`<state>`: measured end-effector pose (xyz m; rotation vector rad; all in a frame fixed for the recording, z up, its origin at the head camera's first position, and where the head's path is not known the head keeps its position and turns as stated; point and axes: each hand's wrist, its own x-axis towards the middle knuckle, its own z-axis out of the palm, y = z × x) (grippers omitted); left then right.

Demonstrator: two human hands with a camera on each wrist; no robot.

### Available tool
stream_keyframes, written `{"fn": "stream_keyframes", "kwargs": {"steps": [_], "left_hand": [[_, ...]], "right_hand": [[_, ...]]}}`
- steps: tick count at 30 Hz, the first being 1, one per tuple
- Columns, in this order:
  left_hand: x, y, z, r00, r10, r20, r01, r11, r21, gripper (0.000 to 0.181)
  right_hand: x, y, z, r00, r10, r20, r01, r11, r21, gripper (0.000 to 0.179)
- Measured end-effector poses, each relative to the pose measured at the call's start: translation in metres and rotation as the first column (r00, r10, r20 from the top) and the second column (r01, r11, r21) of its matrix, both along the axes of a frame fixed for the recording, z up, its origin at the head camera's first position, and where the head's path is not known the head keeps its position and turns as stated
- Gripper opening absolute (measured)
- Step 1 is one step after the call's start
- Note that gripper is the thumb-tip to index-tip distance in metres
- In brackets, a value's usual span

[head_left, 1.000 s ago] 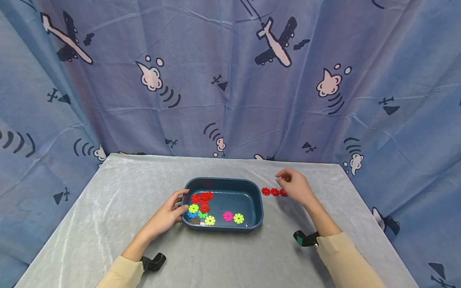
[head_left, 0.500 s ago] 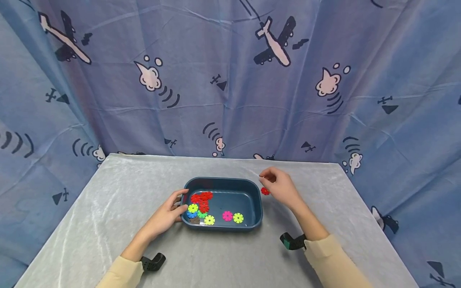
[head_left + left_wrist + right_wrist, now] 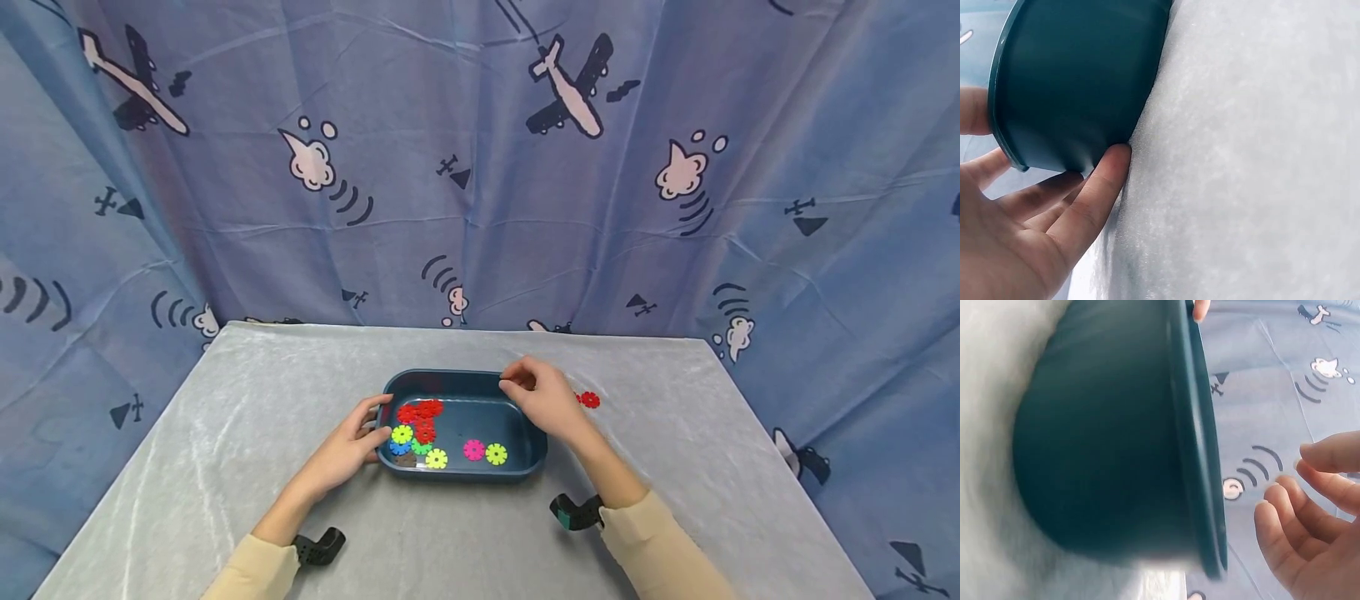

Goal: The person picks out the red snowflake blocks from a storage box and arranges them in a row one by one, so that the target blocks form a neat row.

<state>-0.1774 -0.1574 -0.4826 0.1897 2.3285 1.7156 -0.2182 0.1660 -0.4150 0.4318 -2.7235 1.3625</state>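
Note:
A dark blue-green plastic tub [image 3: 457, 477] stands mid-table. My left hand [image 3: 347, 446] holds its left end, the thumb over the rim and fingers against the outer wall [image 3: 1079, 94]. Over the tub's back right part hovers my right hand [image 3: 543, 398], fingers loosely curled, with nothing visible between thumb and index finger in the right wrist view. Inside the tub lie several red notched discs [image 3: 424, 430], a pink disc [image 3: 474, 450], a yellow disc [image 3: 497, 454] and others in yellow, blue, green and brown. Right of the tub, a red disc [image 3: 590, 400] lies on the cloth, another partly hidden by my right hand.
A pale plush cloth [image 3: 285, 375] covers the table. Behind and at the sides hangs a blue curtain [image 3: 480, 250] with aeroplane prints. A black wrist camera [image 3: 321, 547] is on the left wrist and another camera [image 3: 576, 512] on the right.
My right hand has moved left, from above the row of red discs to above the tub's right part. The disc nearest the tub is now hidden. The left hand stays still.

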Motion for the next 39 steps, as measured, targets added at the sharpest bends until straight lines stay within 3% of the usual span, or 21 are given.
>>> {"fn": "stream_keyframes", "kwargs": {"steps": [23, 31, 39], "left_hand": [[0.001, -0.001, 0.003, 1.000, -0.013, -0.009, 0.013, 1.000, -0.010, 0.052], [0.001, 0.001, 0.002, 1.000, -0.004, 0.003, 0.004, 1.000, -0.009, 0.052], [0.000, 0.000, 0.001, 1.000, -0.014, -0.009, 0.014, 1.000, -0.013, 0.052]], "right_hand": [[0.007, -0.059, -0.028, 0.989, 0.130, 0.076, -0.129, 0.991, -0.019, 0.006], [0.007, -0.077, -0.044, 0.975, 0.198, 0.105, -0.203, 0.978, 0.038, 0.009], [0.003, -0.087, -0.045, 0.958, 0.256, 0.132, -0.271, 0.957, 0.106, 0.010]]}}
